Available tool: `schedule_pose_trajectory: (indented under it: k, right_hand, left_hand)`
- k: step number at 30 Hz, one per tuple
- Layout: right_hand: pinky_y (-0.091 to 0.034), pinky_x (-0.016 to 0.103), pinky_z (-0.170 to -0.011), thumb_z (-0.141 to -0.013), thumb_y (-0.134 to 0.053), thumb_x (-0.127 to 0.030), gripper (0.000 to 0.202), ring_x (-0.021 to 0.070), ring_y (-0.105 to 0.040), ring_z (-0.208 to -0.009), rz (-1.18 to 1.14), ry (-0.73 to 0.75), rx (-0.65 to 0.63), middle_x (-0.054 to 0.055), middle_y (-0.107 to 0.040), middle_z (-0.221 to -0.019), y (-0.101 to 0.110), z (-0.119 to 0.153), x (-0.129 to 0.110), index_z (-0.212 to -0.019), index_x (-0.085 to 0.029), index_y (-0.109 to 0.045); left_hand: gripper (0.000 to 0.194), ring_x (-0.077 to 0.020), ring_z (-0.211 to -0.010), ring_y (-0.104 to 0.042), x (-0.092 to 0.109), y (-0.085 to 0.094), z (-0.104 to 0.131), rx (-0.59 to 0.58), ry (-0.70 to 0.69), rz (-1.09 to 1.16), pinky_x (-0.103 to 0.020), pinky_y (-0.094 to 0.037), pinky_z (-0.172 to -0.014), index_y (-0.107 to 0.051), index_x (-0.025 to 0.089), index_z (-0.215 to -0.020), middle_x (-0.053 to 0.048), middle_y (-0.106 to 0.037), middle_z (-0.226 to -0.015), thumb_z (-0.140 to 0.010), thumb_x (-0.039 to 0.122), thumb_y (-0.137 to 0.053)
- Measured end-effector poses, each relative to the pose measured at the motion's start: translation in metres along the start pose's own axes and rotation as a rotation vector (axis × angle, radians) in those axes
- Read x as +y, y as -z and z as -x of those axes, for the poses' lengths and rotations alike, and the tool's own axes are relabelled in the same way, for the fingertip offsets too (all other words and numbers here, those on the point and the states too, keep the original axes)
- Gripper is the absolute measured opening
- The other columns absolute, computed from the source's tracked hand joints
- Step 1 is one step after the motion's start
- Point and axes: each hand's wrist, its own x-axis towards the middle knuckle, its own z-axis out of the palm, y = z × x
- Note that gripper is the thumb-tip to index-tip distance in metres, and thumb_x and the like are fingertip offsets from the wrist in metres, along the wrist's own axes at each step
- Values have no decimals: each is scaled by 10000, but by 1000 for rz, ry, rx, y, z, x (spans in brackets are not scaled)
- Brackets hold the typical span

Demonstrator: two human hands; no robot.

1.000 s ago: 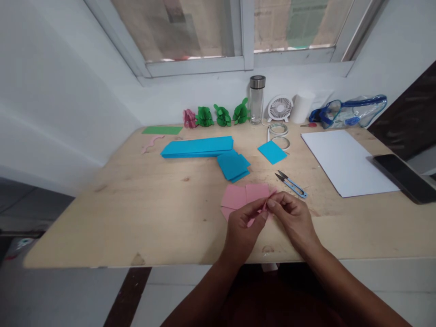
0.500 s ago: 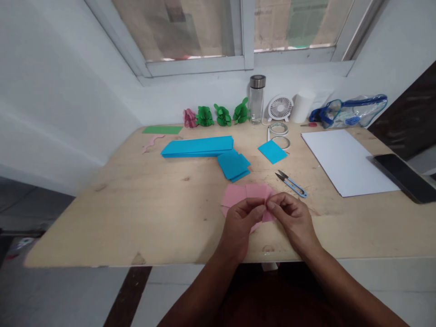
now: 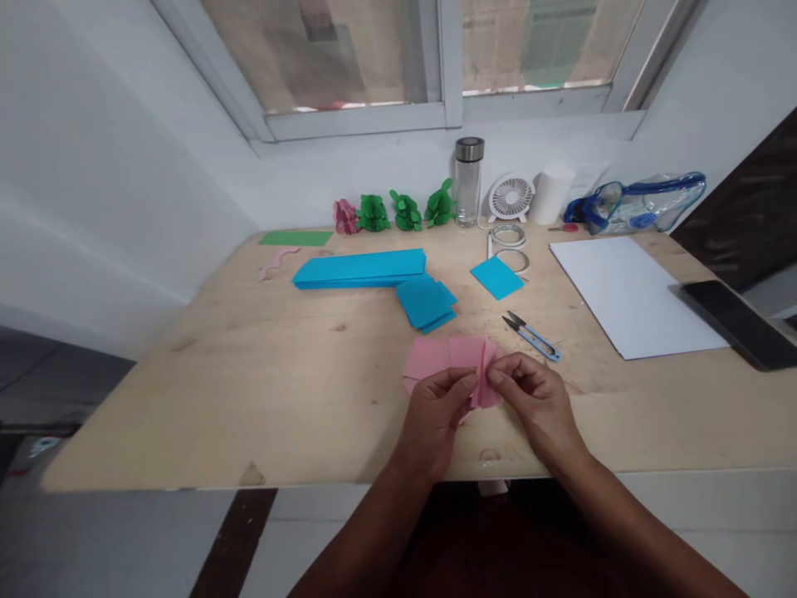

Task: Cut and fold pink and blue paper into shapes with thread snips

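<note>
In the head view, the piece in hand is a folded pink piece [image 3: 480,374], located at the near edge of the tabletop [image 3: 249,374], right of that edge's middle. The left hand [image 3: 436,415] pinches its left side between thumb and index finger. The right hand [image 3: 536,400] pinches its right side likewise, remaining fingers curled in. Narrow upright folds show between the two grips. Flat pink sheets [image 3: 429,355] lie just beyond and left of the left hand; their count cannot be told.

Judged complete: three green figures [image 3: 408,211] and one pink figure [image 3: 344,218], pleated and standing along the back edge. Judged in progress: the pink piece, its folding partly done, with no finished shape visible. Judged unworked: the pink sheets, the blue strips [image 3: 361,267] toward the back edge, the blue squares [image 3: 427,304] touching or just beside the strips' right end, and a single blue card [image 3: 497,277] farther right. Whether all these are to be used cannot be established.

The snips [image 3: 534,336] lie beyond the right hand, not held. Two tape rolls [image 3: 509,237] lie near the back edge, before the fan [image 3: 511,198]. White paper [image 3: 635,299] lies toward the right end, partly under or against the phone [image 3: 740,324].
</note>
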Motion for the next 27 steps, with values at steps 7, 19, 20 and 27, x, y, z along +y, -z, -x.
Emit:
schedule_pose_trajectory:
  k: [7, 19, 20, 27]
  right_hand:
    - [-448, 255, -611, -764, -655, -290, 220, 129, -528, -679, 143, 125, 74, -10, -554, -766, -6, 8, 1, -950, -212, -567]
    - [-400, 246, -548, -849, -536, -301, 121, 120, -490, -581, 418, 117, 152, -27, -527, -645, 24, 12, 10, -839, -200, -601]
    - [-401, 246, -542, -843, -547, -311, 129, 121, -493, -581, 386, 90, 167, -28, -528, -656, 29, 12, 14, -885, -201, -600]
    - [-375, 244, -494, -821, -568, -323, 366, 117, -463, -541, 431, 20, 165, -48, -488, -648, 44, 14, 36, -1171, -219, -541]
  left_hand:
    - [109, -93, -647, -566, -2, -4, 3, 4, -217, -180, -212, -462, -669, -709, 155, -712, 7, -659, -666, -643, 231, -745]
    - [183, -114, -581, -578, -2, 31, 9, 240, -368, -403, -228, -487, -579, -653, 154, -806, 3, -639, -649, -696, 300, -659]
    - [207, -119, -590, -587, 0, 38, 9, 288, -381, -439, -228, -485, -573, -651, 154, -839, -6, -650, -672, -699, 306, -652]
    - [396, -125, -610, -587, 4, 72, 13, 490, -525, -838, -217, -454, -584, -584, 174, -1137, 20, -635, -660, -768, 318, -591]
